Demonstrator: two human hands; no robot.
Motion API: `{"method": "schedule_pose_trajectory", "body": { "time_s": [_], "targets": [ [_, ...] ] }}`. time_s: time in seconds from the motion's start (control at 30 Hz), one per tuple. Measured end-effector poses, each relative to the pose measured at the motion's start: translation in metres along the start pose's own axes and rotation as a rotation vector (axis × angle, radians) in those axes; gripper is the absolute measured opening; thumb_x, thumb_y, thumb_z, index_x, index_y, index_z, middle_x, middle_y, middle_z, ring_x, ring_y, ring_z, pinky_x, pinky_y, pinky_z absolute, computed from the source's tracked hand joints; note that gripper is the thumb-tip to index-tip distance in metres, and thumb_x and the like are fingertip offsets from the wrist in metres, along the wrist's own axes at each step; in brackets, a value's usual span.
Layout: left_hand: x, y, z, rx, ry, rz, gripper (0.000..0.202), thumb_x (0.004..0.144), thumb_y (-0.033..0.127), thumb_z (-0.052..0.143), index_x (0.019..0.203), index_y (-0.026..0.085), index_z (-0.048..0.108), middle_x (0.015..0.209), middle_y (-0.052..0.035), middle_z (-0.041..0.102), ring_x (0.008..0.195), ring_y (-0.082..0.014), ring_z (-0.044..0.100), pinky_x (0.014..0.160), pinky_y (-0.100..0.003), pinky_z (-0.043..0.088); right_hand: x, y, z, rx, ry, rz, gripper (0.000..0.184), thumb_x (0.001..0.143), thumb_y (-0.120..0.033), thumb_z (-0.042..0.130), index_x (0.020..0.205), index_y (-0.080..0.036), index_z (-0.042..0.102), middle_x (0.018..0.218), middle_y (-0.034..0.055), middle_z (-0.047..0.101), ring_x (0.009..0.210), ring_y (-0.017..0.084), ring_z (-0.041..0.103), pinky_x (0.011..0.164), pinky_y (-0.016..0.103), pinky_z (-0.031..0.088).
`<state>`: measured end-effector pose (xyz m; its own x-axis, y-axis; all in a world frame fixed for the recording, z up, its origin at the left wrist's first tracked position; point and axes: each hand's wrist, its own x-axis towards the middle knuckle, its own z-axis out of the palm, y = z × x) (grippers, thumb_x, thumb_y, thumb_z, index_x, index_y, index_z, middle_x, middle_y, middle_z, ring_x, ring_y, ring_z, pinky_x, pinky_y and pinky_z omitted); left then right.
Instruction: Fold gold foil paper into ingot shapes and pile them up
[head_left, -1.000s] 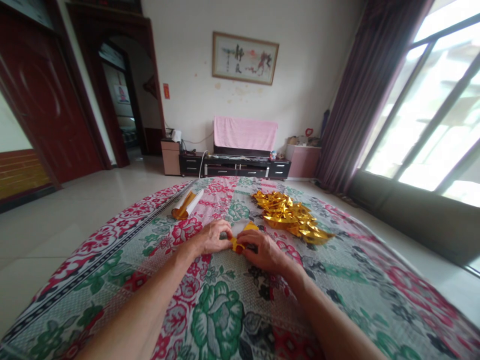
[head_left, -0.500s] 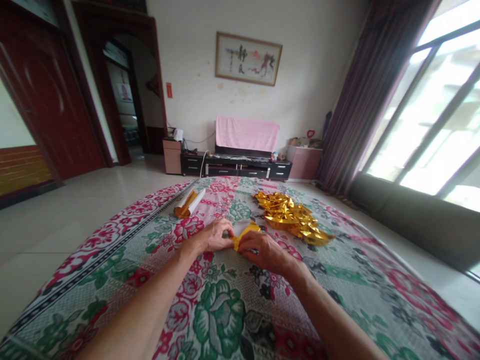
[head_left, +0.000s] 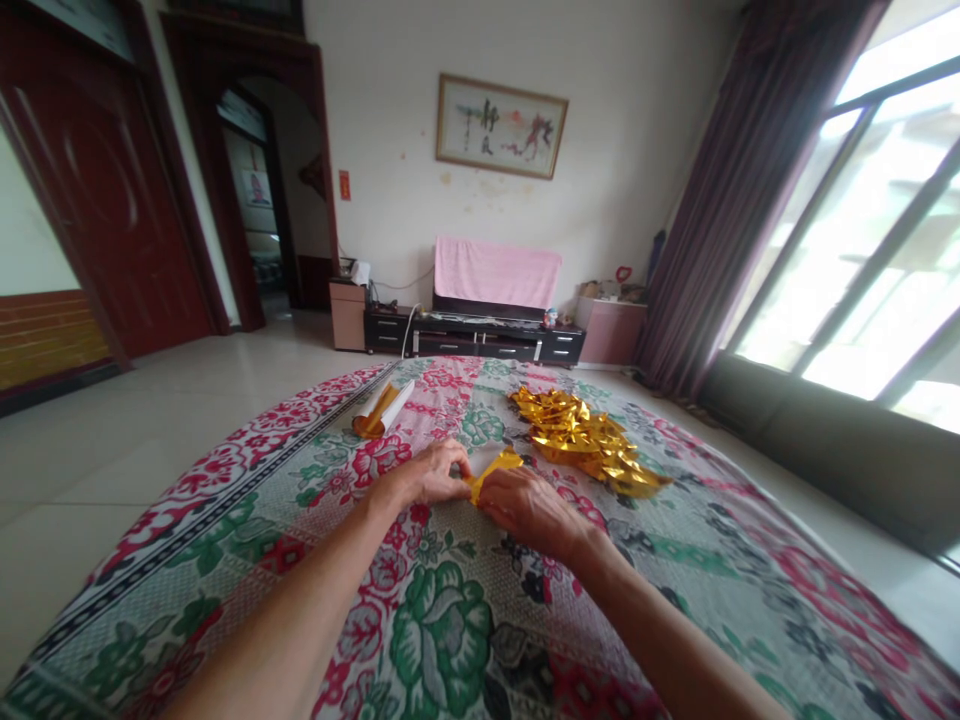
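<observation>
Red-and-green floral cloth-covered bench (head_left: pixel 442 640), small shiny gold paper piece (head_left: pixel 500 462) between two hands
Left hand (head_left: pixel 437 473), right hand (head_left: pixel 531 503): each grip pinched on it; open curl of a second ago gone, fold likely flatter; crinkled gold foil pile (head_left: pixel 581 437) beyond

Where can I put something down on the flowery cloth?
Bare flowery cloth shows between the left forearm and right forearm, and between the rolled sheet and gold pile. It's crowded where the left hand and right hand hold the gold paper, near the pile.
</observation>
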<state>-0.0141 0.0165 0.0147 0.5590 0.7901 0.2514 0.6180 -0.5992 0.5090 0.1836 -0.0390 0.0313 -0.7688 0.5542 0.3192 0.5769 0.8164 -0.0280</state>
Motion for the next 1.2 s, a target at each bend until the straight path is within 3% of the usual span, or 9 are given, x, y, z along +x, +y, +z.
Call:
{"method": "schedule_pose_trajectory", "body": {
  "time_s": [0.23, 0.4, 0.7, 1.2],
  "targets": [
    [0.000, 0.000, -0.001, -0.004, -0.027, -0.032, 0.021, 0.062, 0.030, 0.066, 0.080, 0.018, 0.066, 0.101, -0.0043, 0.055, 0.092, -0.0160, 0.052, 0.086, -0.026, 0.041, 0.000, -0.004, 0.012, 0.032, 0.125, 0.101, 0.015, 0.084, -0.015, 0.042, 0.081, -0.016, 0.057, 0.077, 0.0049, 0.058, 0.073, 0.014, 0.051, 0.072, 0.026, 0.038],
    [-0.002, 0.001, -0.003, -0.014, -0.073, -0.028, 0.020, 0.067, 0.032, 0.062, 0.082, 0.020, 0.064, 0.105, -0.0039, 0.052, 0.094, -0.0156, 0.051, 0.090, -0.028, 0.039, 0.008, -0.004, 0.015, 0.080, 0.174, 0.255, 0.014, 0.079, -0.011, 0.043, 0.072, -0.015, 0.053, 0.068, 0.0022, 0.056, 0.065, 0.011, 0.050, 0.063, 0.022, 0.034],
    [-0.002, -0.004, 0.000, -0.012, -0.065, 0.018, 0.020, 0.069, 0.036, 0.061, 0.082, 0.020, 0.062, 0.104, -0.0050, 0.051, 0.096, -0.0166, 0.050, 0.090, -0.031, 0.040, 0.019, 0.002, 0.018, 0.066, 0.128, 0.375, 0.017, 0.081, -0.016, 0.042, 0.072, -0.016, 0.056, 0.067, 0.0014, 0.056, 0.061, 0.010, 0.049, 0.056, 0.021, 0.028],
    [-0.002, -0.006, -0.002, -0.006, -0.077, 0.052, 0.014, 0.070, 0.022, 0.057, 0.083, 0.020, 0.063, 0.102, -0.0041, 0.052, 0.097, -0.0149, 0.050, 0.091, -0.027, 0.038, 0.021, 0.005, 0.022, 0.024, 0.059, 0.432, 0.022, 0.082, -0.021, 0.041, 0.075, -0.016, 0.062, 0.073, 0.0030, 0.058, 0.067, 0.011, 0.051, 0.059, 0.021, 0.029]
  ]
}}
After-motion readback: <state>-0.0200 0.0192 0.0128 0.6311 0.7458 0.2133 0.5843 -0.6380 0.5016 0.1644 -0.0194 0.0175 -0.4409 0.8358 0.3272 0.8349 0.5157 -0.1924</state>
